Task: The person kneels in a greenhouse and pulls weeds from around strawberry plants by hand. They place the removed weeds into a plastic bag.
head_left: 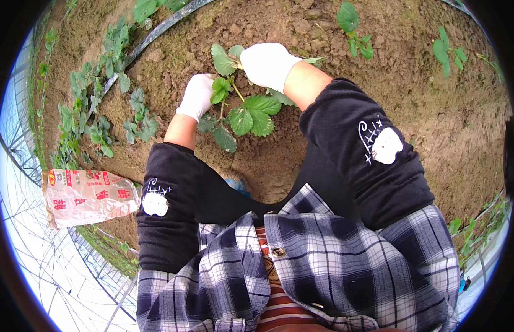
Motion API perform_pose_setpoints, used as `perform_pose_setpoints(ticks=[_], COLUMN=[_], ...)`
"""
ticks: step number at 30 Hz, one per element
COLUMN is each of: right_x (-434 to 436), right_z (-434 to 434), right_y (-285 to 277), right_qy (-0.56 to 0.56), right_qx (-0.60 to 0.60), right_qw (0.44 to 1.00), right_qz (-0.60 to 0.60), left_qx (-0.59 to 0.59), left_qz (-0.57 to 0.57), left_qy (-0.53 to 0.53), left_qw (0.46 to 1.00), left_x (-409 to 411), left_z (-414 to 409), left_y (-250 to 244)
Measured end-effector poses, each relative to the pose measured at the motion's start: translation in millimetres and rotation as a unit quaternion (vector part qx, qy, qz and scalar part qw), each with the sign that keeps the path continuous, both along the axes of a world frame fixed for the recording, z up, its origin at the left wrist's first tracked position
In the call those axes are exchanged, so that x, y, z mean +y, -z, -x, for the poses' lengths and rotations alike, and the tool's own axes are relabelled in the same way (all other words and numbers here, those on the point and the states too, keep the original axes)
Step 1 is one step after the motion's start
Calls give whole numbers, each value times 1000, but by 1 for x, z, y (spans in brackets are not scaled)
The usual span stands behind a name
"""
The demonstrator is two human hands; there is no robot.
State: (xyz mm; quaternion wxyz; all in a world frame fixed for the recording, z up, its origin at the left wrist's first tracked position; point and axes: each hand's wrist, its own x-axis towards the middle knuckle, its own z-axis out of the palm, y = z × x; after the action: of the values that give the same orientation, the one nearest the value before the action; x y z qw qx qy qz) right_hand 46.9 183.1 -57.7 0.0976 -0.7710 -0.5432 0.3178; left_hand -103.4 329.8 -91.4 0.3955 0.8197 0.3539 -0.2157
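Observation:
A strawberry plant (pixel 256 115) with serrated green leaves, some pale-spotted, stands in brown soil before me. My right hand (pixel 267 66), in a white glove, is closed on a stem of this plant; leaves stick out on both sides of the fist. To its left, my left hand (pixel 199 96), also white-gloved, reaches in among the leaves. A small bright leaf (pixel 220 90) partly covers its fingertips, so its grip cannot be made out. The plant's base is hidden behind leaves and my right hand.
A clear plastic bag (pixel 91 197) with red writing lies at the left. Beyond my left hand, a dark hose (pixel 170 23) curves past more strawberry plants (pixel 76 116). Small seedlings (pixel 353 31) grow at the upper right. Greenhouse framing (pixel 24 245) shows along the left rim.

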Motion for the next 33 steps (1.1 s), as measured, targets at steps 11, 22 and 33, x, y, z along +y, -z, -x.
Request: perform_pose_setpoints(ticks=[11, 22, 33], right_x=[-3, -6, -4], right_z=[4, 5, 7], right_y=[11, 6, 9], right_qy=[17, 15, 25], right_qx=[-18, -24, -32], right_qw=[998, 998, 998], right_qz=[-51, -52, -54], left_qx=[-52, -85, -99], left_qz=[-240, -252, -298], left_qy=[54, 114, 95], left_qw=[968, 957, 945], left_x=[-37, -21, -28], left_z=[-1, 4, 2], left_y=[-16, -12, 3])
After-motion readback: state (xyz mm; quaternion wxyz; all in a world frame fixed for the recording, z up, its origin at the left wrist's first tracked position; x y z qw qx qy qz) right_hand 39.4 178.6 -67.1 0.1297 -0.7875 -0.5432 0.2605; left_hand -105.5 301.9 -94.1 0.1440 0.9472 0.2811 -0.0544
